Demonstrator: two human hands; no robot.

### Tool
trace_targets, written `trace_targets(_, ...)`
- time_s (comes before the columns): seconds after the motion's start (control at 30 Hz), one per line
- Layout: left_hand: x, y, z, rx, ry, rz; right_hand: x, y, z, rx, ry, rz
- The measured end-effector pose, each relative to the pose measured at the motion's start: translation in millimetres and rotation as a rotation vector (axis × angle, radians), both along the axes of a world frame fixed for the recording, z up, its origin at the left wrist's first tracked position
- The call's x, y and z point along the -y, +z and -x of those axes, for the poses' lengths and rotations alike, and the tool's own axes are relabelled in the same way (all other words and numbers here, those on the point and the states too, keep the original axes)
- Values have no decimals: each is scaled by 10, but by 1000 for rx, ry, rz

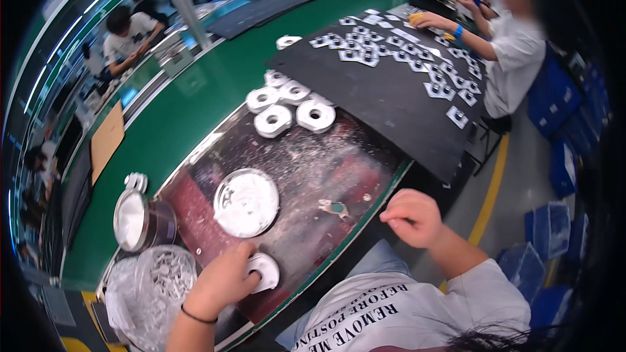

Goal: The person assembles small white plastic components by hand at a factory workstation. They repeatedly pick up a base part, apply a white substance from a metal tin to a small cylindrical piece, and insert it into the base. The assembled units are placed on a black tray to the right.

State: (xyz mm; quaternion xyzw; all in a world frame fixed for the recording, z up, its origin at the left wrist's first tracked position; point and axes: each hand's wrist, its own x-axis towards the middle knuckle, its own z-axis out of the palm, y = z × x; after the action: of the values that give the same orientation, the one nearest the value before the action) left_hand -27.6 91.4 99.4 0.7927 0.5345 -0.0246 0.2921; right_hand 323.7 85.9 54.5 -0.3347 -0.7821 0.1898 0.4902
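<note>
Holding a white ring (270,270) in your left hand (220,279).
Your right hand (413,218) curls, contents unclear; the next move likely needs a steady grip.

Head cam, left fisheye, looking down.
Surface (326,166), left fingers (243,252), right fingers (395,214) near; co-worker (516,68) farther, upper right; edges bowed at rim.

The white component (268,271) is showing a rounded outline and a dark opening, with its face pointing upward. The thumb and fingers of the left hand (225,277) are gripping its left side and partly covering it. The component is sitting near the front edge of the stained work surface (300,238), contact underneath not showing clearly
</note>
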Motion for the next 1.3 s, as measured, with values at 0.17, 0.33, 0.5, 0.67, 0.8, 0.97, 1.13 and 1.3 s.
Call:
trace_targets(0.17, 243, -9, -9, 36, 211, -178, -159, 196, -696, 90, -636, -184)
trace_targets(0.33, 371, -125, 138, 137, 147, -283, -458, 52, -1607, 335, -1109, 40)
trace_targets(0.5, 555, -49, -46, 19, 129, -554, -579, 25, -1808, 364, -1078, 285)
trace_targets(0.67, 634, -134, -193, 0, 177, -476, -616, 187, -1777, 346, -924, 377)
trace_targets(0.8, 569, -240, -43, 88, 43, -549, -611, 348, -1675, 338, -938, 359)
trace_targets(0.97, 601, -143, 6, 61, -5, -590, -469, 444, -1043, 86, -534, 307)
trace_targets(1.13, 690, -248, -290, 271, -12, -830, -191, 443, 244, 209, 256, 533)
trace_targets(1.3, 923, -314, -396, 388, -63, -983, -106, 285, 1044, 186, 679, 724)
